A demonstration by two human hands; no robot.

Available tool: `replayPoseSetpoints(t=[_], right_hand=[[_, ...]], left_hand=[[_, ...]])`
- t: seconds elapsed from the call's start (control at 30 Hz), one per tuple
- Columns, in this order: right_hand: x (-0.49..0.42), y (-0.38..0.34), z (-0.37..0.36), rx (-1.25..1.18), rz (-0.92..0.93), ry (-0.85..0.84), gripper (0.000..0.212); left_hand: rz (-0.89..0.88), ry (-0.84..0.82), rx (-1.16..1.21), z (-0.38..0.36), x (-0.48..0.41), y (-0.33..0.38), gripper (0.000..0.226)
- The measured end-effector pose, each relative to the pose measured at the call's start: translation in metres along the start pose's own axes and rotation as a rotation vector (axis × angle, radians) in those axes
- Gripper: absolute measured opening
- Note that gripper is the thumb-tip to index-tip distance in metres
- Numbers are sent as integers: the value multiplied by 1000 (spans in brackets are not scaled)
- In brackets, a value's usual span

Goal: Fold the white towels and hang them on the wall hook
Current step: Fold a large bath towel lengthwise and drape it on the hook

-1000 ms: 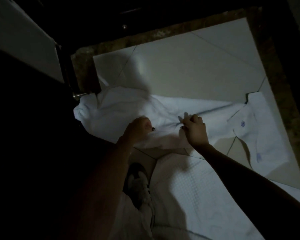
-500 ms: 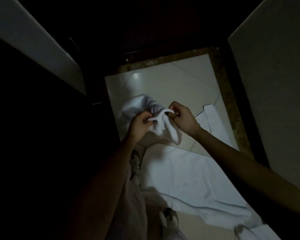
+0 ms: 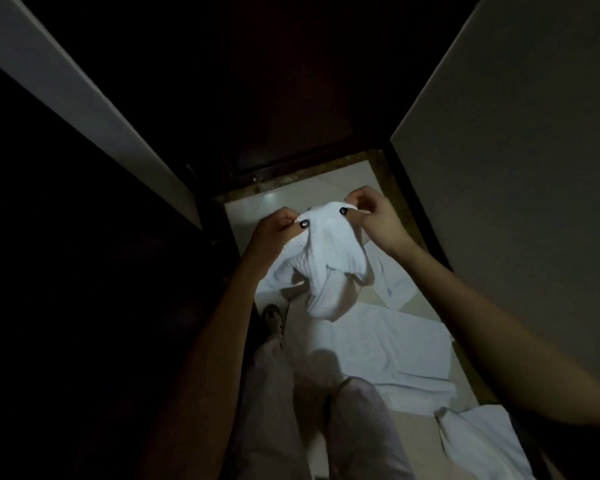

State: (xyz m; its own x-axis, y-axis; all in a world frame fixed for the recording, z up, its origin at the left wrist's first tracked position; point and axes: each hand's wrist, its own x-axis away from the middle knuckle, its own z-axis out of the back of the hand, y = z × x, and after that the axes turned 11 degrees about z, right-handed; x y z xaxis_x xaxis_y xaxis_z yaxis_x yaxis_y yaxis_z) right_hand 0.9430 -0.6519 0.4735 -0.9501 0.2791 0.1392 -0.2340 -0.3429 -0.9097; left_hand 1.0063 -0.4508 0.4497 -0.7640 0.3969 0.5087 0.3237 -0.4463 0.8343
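Observation:
A white towel (image 3: 329, 258) hangs bunched in the air above the floor. My left hand (image 3: 278, 228) pinches its top edge on the left, and my right hand (image 3: 374, 213) pinches the same edge on the right. The cloth droops between and below the two hands. A second white towel (image 3: 392, 351) lies spread flat on the tiled floor beneath. Another white towel (image 3: 482, 441) lies at the lower right. No wall hook shows in this dim view.
The space is a narrow, dark passage with a pale tiled floor (image 3: 284, 199). A light wall (image 3: 516, 168) stands close on the right, a pale panel (image 3: 66, 91) on the left, and a dark door (image 3: 291, 116) ahead. My legs (image 3: 291, 410) and a shoe (image 3: 274, 317) are below.
Both hands have lifted the towel from the floor to the air, and the view has risen away from the floor as I stood up.

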Motion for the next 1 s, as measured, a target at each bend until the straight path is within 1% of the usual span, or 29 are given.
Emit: replayPoseSetpoints(t=[0.1, 0.17, 0.27, 0.33, 0.4, 0.47, 0.53, 0.63, 0.73, 0.83, 0.9, 1.0], right_hand=[[29, -31, 16, 0, 18, 4, 19], [50, -43, 23, 0, 31, -55, 19], [83, -51, 29, 11, 47, -93, 22], [106, -55, 34, 23, 63, -110, 28], [130, -61, 42, -46, 73, -143, 31], [153, -72, 50, -102, 137, -167, 34], [179, -84, 59, -77, 199, -209, 39], [212, -103, 75, -83, 211, -248, 44], [228, -122, 97, -117, 242, -261, 36], [231, -145, 114, -117, 334, -205, 27], [240, -165, 120, -151, 390, -212, 26], [258, -191, 115, -156, 492, -286, 23]], left_hand=[[-40, -22, 64, 2, 40, 40, 18], [-71, -39, 107, 1, 66, 59, 19], [-130, -24, 245, -4, 104, 72, 11], [-144, 7, 318, -8, 127, 77, 10], [-165, 77, 358, -13, 150, 84, 13], [-188, 173, 406, -20, 174, 95, 17], [-210, 250, 455, -28, 199, 106, 20], [-222, 330, 517, -37, 235, 129, 23], [-191, 440, 607, -38, 267, 141, 20], [-133, 465, 658, -36, 289, 135, 8], [-106, 451, 685, -40, 309, 123, 11], [-93, 468, 692, -47, 343, 99, 20]])
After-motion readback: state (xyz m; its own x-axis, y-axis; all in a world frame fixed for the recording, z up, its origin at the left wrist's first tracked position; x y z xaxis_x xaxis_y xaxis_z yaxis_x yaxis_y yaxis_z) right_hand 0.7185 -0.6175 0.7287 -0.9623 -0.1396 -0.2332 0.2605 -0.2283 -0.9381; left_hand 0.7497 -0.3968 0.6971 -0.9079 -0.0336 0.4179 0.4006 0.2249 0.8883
